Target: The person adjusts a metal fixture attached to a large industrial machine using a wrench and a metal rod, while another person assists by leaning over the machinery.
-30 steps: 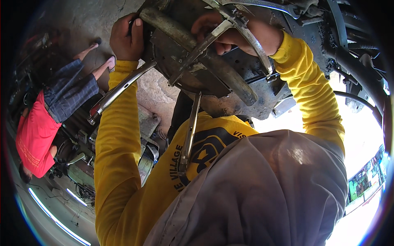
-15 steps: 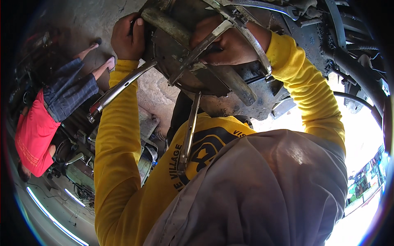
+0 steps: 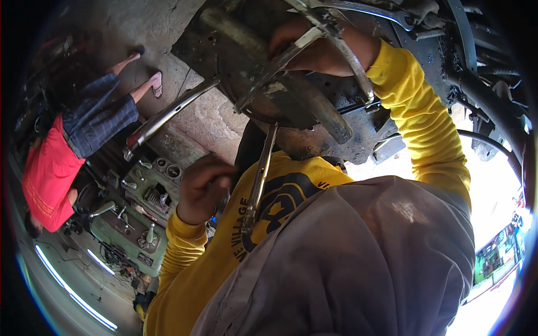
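Observation:
My left hand (image 3: pixel 204 187) is in front of my chest with its fingers curled in; whatever it may hold is hidden. Up among the metal parts, my right hand (image 3: pixel 330 53) is closed behind a flat metal bar (image 3: pixel 280 68), its fingertips covered. Around it stand a thick worn metal tube (image 3: pixel 322 109) and a dark round metal part (image 3: pixel 252 92). Bright metal arms stick out from the assembly: one arm (image 3: pixel 171 115) points to the lower left, another arm (image 3: pixel 261 176) down toward my shirt, and a curved arm (image 3: pixel 354 61) passes across my right wrist.
An open-ended wrench (image 3: pixel 364 8) lies at the top. Dark hoses and pipes (image 3: pixel 487 95) run along the right. On the left are a green machine with levers (image 3: pixel 126 229) and, farther off, a person in a red shirt (image 3: pixel 50 173) and dark shorts.
My left hand has left the upper left side of the metal assembly and come down to my chest. My right hand stays in nearly the same place. The view has shifted slightly.

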Action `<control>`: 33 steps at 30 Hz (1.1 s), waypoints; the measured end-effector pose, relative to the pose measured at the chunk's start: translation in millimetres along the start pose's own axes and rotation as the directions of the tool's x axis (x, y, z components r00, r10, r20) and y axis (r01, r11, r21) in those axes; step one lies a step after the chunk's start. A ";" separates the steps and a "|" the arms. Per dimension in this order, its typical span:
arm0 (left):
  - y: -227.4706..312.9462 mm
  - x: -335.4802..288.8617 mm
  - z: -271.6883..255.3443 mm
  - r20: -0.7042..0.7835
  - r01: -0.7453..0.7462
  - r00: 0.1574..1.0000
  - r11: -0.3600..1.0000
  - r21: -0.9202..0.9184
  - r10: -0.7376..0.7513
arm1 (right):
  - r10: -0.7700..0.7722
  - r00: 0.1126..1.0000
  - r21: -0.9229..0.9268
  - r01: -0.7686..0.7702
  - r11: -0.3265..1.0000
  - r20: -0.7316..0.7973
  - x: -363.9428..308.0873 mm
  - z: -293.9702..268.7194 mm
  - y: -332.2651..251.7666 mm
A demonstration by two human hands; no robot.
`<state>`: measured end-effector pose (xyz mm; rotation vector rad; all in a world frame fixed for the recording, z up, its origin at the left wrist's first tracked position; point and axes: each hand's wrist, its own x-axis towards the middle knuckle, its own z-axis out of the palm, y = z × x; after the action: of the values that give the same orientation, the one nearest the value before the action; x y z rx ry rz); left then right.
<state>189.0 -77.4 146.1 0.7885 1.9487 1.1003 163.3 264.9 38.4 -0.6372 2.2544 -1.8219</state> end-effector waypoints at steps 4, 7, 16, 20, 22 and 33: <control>43.7 48.1 6.2 0.143 0.178 0.977 0.971 -0.158 -0.156 | 0.160 0.984 0.070 -0.166 0.984 0.080 -2.2 -8.4 -2.6; 41.9 64.9 18.7 0.178 0.361 0.930 0.888 -0.283 -0.322 | 0.239 0.968 0.105 -0.246 0.963 0.081 -6.2 -3.4 5.3; 28.7 92.4 45.7 0.133 0.325 0.945 0.890 -0.319 -0.298 | 0.311 0.948 0.094 -0.316 0.944 0.064 -10.7 -2.1 4.0; 25.3 96.2 55.8 0.082 0.410 0.910 0.856 -0.315 -0.406 | 0.293 0.954 0.016 -0.295 0.955 0.068 -10.0 -3.5 1.1; 30.4 98.0 58.8 0.076 0.354 0.927 0.788 -0.503 -0.368 | 0.341 0.937 0.115 -0.348 0.930 0.077 -8.6 -3.8 -1.9; 22.7 94.4 51.0 0.111 0.325 0.938 0.726 -0.607 -0.328 | 0.338 0.931 0.250 -0.363 0.898 0.136 -5.8 -4.7 -2.2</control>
<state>185.0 28.9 119.5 0.0699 1.4892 1.3944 167.1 271.3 40.9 -0.2372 1.8646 -1.8258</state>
